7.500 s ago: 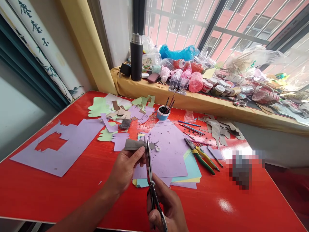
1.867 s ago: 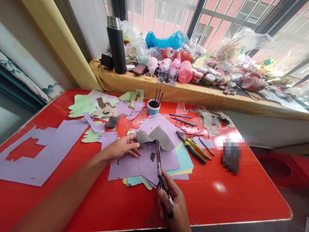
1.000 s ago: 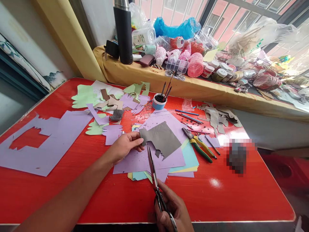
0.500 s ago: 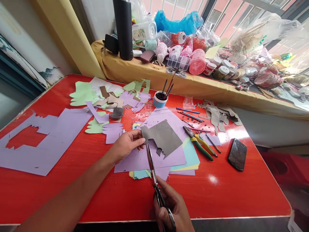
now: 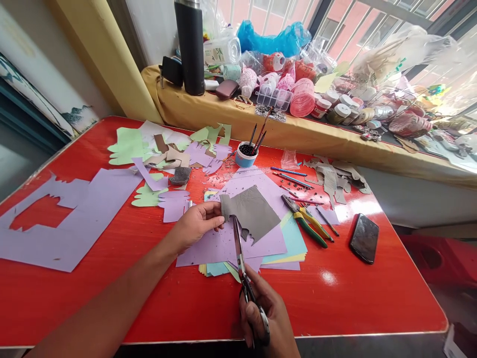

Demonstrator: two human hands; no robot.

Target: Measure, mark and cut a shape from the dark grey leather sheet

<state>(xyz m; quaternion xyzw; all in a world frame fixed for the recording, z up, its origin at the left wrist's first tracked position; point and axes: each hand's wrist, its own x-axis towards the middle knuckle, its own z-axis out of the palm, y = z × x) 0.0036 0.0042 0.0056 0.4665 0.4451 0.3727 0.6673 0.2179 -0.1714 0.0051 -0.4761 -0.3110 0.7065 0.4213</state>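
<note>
My left hand (image 5: 203,223) pinches the left end of a dark grey sheet (image 5: 257,211), thin and leather-like, with a ragged notch along its near edge. In my right hand (image 5: 266,313) is a pair of scissors (image 5: 240,253), fingers through the handles. The blades look closed or nearly so, and their tips meet the notch in the grey sheet just right of my left fingertips. Beneath lie purple paper (image 5: 208,251) and a stack of blue and yellow sheets (image 5: 288,241).
Right of the sheets lie pliers (image 5: 307,223) and a black phone (image 5: 364,238). Behind stands a small tub (image 5: 246,155) of black beads with brushes. Green paper cutouts (image 5: 128,146) and a cut purple sheet (image 5: 100,199) cover the left. Grey scraps (image 5: 331,179) lie at the far right.
The scissors have shifted slightly right and forward, so their tips now reach the notch's upper edge. My left hand keeps its grip on the grey sheet.
</note>
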